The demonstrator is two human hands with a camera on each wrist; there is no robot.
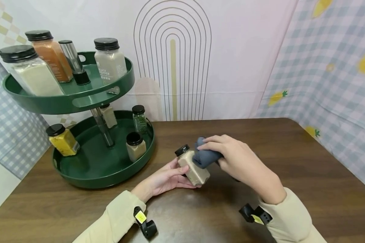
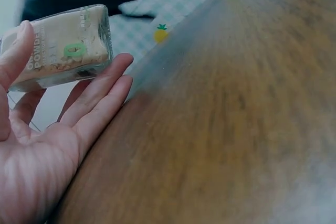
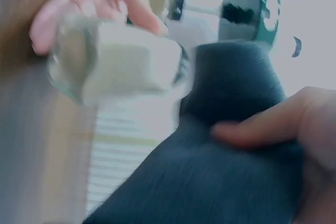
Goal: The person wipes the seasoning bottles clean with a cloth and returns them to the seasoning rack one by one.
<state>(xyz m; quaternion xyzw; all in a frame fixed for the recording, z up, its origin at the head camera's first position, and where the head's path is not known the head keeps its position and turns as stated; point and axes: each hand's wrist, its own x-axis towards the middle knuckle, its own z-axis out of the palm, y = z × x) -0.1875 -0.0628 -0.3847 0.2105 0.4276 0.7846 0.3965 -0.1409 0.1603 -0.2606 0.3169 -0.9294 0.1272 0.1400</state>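
Note:
A glass spice jar (image 1: 195, 170) with a black lid and pale powder inside lies tilted in my left hand (image 1: 170, 177), thumb on one side and fingers beneath. The left wrist view shows the jar's label (image 2: 58, 45) with partly readable print and a green mark. My right hand (image 1: 234, 155) grips a bunched dark blue-grey cloth (image 1: 205, 156) against the jar's upper side, near the lid. In the right wrist view the cloth (image 3: 226, 129) hangs from the fingers beside the blurred jar (image 3: 121, 64).
A two-tier green turntable rack (image 1: 103, 180) stands at the left. Its upper tier bears large jars, including a black pepper jar (image 1: 111, 64), and a steel grinder (image 1: 74, 62). Several smaller jars, one yellow (image 1: 65, 141), sit below. The brown table (image 1: 292, 162) meets a curtained wall.

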